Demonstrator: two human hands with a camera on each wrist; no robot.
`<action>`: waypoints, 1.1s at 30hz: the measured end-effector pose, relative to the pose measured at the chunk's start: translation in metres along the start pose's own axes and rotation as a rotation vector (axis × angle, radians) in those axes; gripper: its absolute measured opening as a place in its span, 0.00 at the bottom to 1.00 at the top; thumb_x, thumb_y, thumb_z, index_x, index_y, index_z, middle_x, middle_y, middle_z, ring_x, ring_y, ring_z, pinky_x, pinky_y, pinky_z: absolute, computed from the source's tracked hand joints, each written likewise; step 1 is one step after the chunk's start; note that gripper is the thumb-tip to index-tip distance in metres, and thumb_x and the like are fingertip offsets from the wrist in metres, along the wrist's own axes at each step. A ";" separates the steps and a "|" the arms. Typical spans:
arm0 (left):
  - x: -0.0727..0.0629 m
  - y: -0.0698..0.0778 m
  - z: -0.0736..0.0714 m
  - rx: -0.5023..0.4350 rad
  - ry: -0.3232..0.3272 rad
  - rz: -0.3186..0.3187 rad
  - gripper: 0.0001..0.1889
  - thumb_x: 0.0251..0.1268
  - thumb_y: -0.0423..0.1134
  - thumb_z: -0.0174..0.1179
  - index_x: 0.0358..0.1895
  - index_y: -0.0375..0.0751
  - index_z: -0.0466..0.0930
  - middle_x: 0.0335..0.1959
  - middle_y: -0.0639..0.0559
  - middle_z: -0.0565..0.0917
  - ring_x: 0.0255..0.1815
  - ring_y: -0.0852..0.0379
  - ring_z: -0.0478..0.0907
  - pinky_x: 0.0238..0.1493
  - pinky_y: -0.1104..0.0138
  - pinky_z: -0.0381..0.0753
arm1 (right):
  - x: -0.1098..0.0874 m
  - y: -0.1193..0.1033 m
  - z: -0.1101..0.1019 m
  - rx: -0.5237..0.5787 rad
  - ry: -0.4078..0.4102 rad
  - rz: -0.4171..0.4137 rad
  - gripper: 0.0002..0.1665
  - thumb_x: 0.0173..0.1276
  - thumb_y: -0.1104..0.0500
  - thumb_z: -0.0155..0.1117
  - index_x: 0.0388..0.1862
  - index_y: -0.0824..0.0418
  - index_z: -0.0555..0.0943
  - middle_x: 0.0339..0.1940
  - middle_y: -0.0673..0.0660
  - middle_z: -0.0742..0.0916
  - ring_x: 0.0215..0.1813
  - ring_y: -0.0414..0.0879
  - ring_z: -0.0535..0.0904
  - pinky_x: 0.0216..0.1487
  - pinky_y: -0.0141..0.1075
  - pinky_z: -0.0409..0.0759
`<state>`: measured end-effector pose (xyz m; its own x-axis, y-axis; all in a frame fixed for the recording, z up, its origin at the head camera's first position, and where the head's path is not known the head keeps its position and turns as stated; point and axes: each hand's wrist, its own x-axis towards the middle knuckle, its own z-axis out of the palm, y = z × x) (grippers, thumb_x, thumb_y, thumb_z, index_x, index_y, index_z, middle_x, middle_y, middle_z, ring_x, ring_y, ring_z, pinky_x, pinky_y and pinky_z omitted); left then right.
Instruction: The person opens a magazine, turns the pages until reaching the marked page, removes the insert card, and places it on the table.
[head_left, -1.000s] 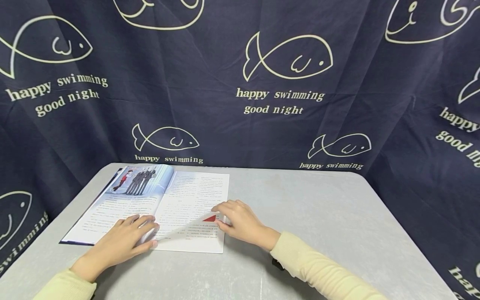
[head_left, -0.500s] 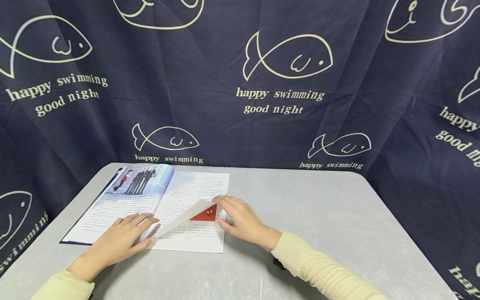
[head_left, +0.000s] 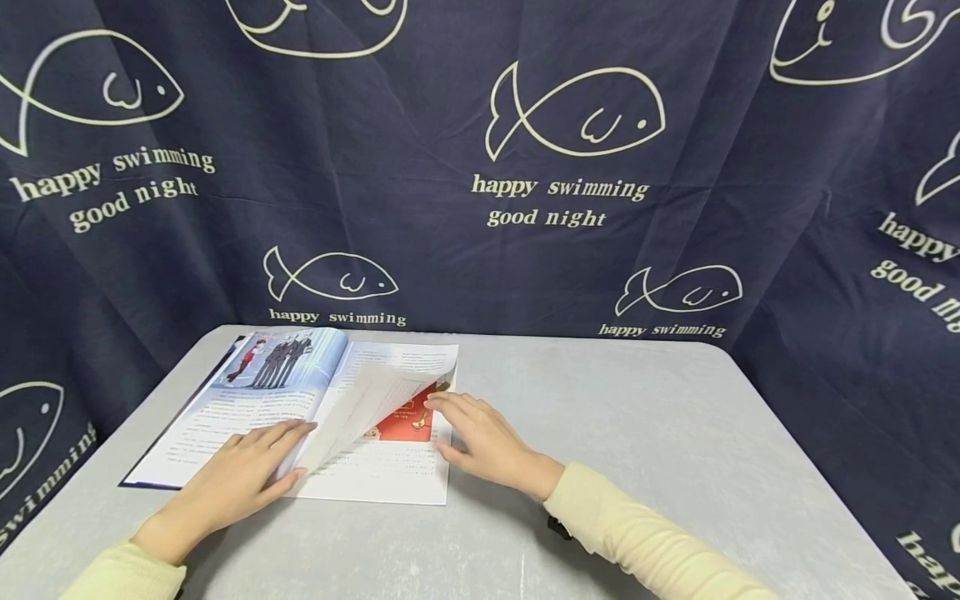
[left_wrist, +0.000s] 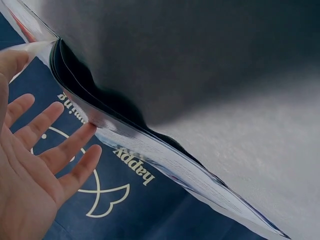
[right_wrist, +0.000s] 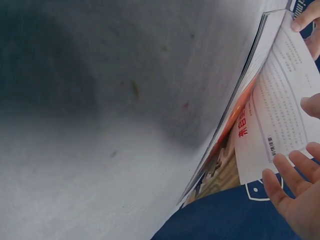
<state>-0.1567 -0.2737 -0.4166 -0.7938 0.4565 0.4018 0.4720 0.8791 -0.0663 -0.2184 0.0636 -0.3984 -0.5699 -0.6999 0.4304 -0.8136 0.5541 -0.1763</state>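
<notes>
An open magazine lies on the left part of the table, with a picture of dark-suited figures on its left page. One right-hand page is raised and curls toward the spine. Beneath it shows a red printed picture. My left hand rests on the lower part of the magazine by the spine, fingers extended; its thumb lies near the foot of the raised page in the left wrist view. My right hand is at the magazine's right edge, its fingers spread and loosely straight beside the raised page.
A grey table with rounded corners extends to the right of the magazine. Dark blue cloth with fish drawings and lettering hangs behind and at both sides. Pale yellow sleeves cover the forearms.
The right-hand page has lifted further and swung up toward the spine, so more of the red picture shows. My left hand has shifted slightly left; the right has barely moved.
</notes>
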 end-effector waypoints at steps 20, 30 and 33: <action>0.001 -0.006 0.003 0.030 0.093 0.019 0.42 0.46 0.49 0.61 0.67 0.37 0.59 0.62 0.41 0.67 0.58 0.43 0.65 0.44 0.49 0.69 | -0.002 -0.002 0.004 -0.012 -0.173 0.040 0.31 0.59 0.50 0.62 0.61 0.55 0.68 0.63 0.51 0.74 0.63 0.44 0.69 0.60 0.40 0.69; 0.001 -0.009 0.005 0.035 0.141 0.024 0.40 0.50 0.54 0.54 0.68 0.41 0.56 0.66 0.37 0.61 0.61 0.38 0.60 0.48 0.45 0.65 | -0.003 -0.002 0.003 -0.010 -0.185 0.031 0.30 0.58 0.50 0.63 0.60 0.54 0.69 0.63 0.51 0.74 0.63 0.45 0.69 0.58 0.40 0.70; 0.002 -0.009 0.006 0.037 0.151 0.032 0.37 0.52 0.53 0.51 0.67 0.43 0.60 0.67 0.37 0.60 0.61 0.37 0.60 0.48 0.44 0.65 | -0.003 -0.001 0.004 -0.012 -0.192 0.033 0.30 0.58 0.50 0.63 0.60 0.54 0.69 0.63 0.52 0.74 0.63 0.46 0.69 0.58 0.40 0.70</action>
<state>-0.1644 -0.2799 -0.4204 -0.7109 0.4608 0.5314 0.4794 0.8703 -0.1132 -0.2163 0.0627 -0.4033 -0.6088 -0.7538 0.2472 -0.7932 0.5829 -0.1761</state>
